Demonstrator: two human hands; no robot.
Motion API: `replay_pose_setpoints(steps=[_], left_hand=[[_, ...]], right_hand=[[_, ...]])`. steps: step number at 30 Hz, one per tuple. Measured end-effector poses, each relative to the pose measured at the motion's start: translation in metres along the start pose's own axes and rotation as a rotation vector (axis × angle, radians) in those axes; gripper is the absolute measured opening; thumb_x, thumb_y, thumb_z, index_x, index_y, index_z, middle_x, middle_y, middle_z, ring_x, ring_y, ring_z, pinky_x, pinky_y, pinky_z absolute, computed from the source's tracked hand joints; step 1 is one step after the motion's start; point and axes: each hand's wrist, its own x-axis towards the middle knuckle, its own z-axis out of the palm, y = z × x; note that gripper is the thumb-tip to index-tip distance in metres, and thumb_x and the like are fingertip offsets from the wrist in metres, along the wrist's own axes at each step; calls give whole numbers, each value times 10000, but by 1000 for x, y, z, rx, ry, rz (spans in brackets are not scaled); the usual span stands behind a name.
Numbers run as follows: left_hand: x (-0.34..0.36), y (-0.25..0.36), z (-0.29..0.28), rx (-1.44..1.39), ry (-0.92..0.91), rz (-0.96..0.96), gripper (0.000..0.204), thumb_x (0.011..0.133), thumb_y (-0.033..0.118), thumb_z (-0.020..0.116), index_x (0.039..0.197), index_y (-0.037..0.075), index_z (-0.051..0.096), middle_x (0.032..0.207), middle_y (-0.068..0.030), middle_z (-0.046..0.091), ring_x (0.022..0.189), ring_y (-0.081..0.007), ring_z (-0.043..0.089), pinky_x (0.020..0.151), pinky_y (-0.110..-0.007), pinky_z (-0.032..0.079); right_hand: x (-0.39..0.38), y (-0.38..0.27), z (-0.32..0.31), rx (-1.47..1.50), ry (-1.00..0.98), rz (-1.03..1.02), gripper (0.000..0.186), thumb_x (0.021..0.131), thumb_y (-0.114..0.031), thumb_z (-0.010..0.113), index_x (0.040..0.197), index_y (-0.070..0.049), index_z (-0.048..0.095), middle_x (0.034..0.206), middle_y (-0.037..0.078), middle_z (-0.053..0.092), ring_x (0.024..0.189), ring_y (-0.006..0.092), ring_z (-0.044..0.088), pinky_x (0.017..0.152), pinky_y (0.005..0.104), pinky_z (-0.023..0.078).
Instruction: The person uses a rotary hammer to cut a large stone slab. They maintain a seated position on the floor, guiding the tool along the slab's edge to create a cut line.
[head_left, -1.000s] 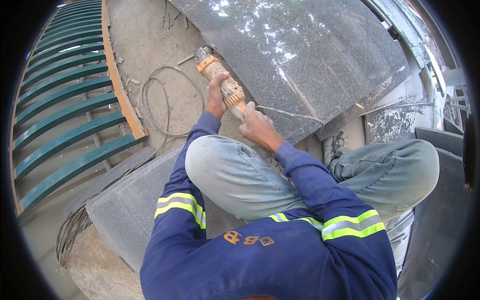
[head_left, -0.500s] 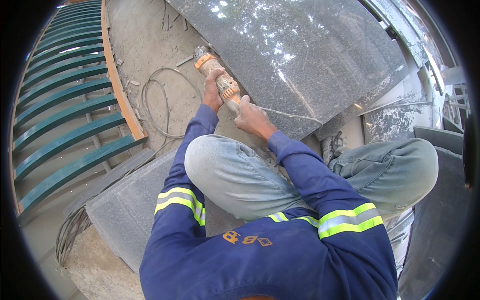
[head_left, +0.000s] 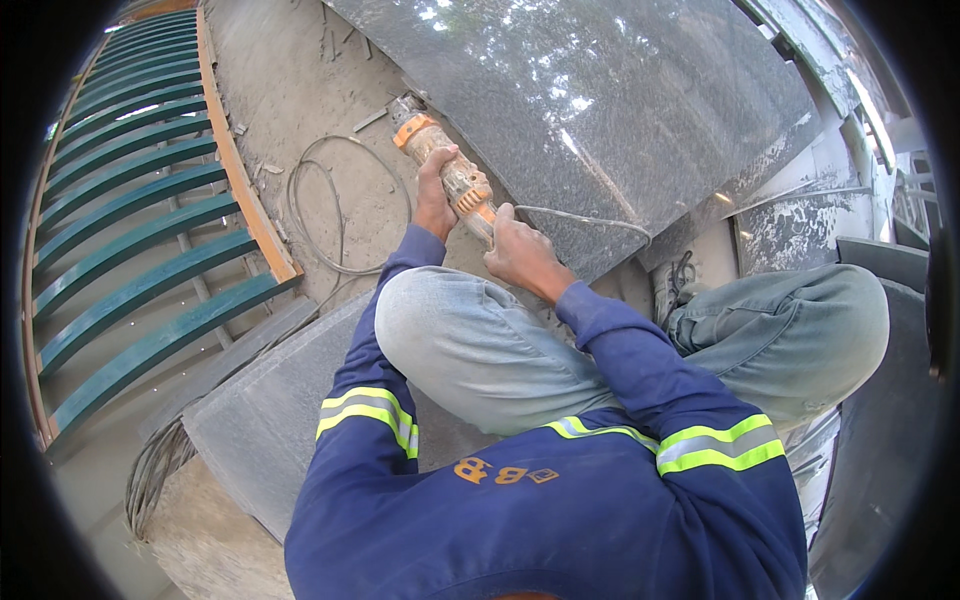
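Note:
A dust-covered orange angle grinder (head_left: 462,182) lies slanted along the left edge of a dark polished stone slab (head_left: 640,130). Its metal head points away from me, at the slab's edge; I cannot make out a disc. My left hand (head_left: 436,203) is closed around the middle of the body, fingers wrapped over it. Farther back, my right hand (head_left: 525,256) grips the narrow rear end. A grey power cord (head_left: 585,217) trails from near the right hand over the slab's near corner.
Cable lies looped on the dusty ground (head_left: 340,205). A green slatted frame with an orange rail (head_left: 245,175) runs along the left. Another grey slab (head_left: 265,410) lies beside my bent legs, near bundled cables (head_left: 155,480). Stone offcuts (head_left: 790,240) stand at right.
Both hands and the grinder have shifted slightly back toward me and to the right, the right hand most. The whole view has drifted a little. Both grips are unchanged.

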Motion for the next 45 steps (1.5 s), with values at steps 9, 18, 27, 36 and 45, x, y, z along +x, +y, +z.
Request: replay_pose_setpoints(steps=[9,18,27,36,45], left_hand=[[10,0,-3,9,1,8,332,843,257,672,1033,41,507,829,-162,613,669,-286,675,593,-423,612],[33,6,-10,5,-14,22,305,843,248,668,1004,37,518,804,-156,605,656,-285,667,599,-422,612],[10,-1,-1,23,3,19,337,835,256,682,1013,24,516,809,-160,618,660,-292,682,590,-421,616],[-1,-7,-2,20,15,7,374,824,269,692,1025,13,507,822,-159,615,674,-291,682,598,-422,615],[16,0,-7,13,2,0,373,828,255,676,1042,2,505,830,-160,611,683,-286,676,608,-421,613]], right_hand=[[4,1,0,-15,64,-60,314,797,-85,605,1025,27,420,908,344,676,896,492,692,801,554,552],[33,7,6,-11,75,-70,314,800,-92,600,1024,33,418,925,340,676,910,491,690,813,554,542],[6,2,0,-5,14,2,327,816,-118,605,1034,35,416,949,331,673,945,484,681,823,550,528],[-9,1,0,26,35,-14,340,806,-110,618,1037,32,414,930,331,673,915,489,685,809,553,540],[8,2,-1,6,33,-35,345,802,-103,618,1044,40,417,941,343,670,931,494,684,826,556,540]])
